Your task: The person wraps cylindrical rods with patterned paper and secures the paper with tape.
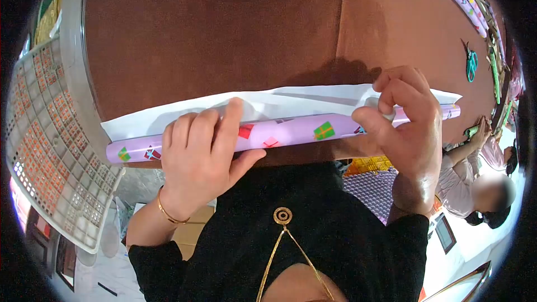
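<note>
Beneath the left fingers [229,127], slightly spread, clamping a purple patterned roll [299,131] onto the brown bench [224,28]; farther right along the roll, clasping a small whitish object [371,102] between bent right fingers [400,90]; with white paper [279,99] stretching past the left fingertips.

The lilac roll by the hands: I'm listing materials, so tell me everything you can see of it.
The lilac roll is a long, slim, shiny tube that looks like paper, printed with green and red gift boxes. It lies slightly slanted near the close edge of the brown table. A creased white sheet runs along its far side. The left hand rests on it; the right hand overlaps it in view, contact unclear.
</note>
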The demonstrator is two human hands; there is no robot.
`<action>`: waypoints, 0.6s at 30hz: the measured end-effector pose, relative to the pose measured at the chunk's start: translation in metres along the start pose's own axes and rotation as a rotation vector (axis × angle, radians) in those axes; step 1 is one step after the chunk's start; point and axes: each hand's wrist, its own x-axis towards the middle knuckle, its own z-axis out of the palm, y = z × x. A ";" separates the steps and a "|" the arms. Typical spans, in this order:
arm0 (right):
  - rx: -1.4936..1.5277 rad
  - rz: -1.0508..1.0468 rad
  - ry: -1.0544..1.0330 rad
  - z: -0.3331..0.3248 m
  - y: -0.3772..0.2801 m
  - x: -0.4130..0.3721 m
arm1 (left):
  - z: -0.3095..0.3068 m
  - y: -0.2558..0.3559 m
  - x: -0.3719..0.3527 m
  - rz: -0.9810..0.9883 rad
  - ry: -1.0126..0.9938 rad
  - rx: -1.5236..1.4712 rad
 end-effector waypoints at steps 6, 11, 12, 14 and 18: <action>0.146 0.078 0.017 0.006 -0.010 0.001 | -0.010 0.004 0.003 -0.001 -0.079 -0.026; 0.258 0.159 -0.004 0.005 -0.014 0.004 | -0.007 0.010 0.007 -0.029 -0.068 -0.093; 0.237 0.159 0.006 0.005 -0.015 0.005 | -0.005 0.009 0.007 -0.028 -0.070 -0.094; 0.218 0.158 0.016 0.000 -0.012 0.007 | -0.001 0.012 0.011 0.038 -0.007 -0.108; 0.279 0.180 -0.003 -0.003 -0.017 0.006 | -0.003 0.015 0.015 0.050 -0.057 -0.154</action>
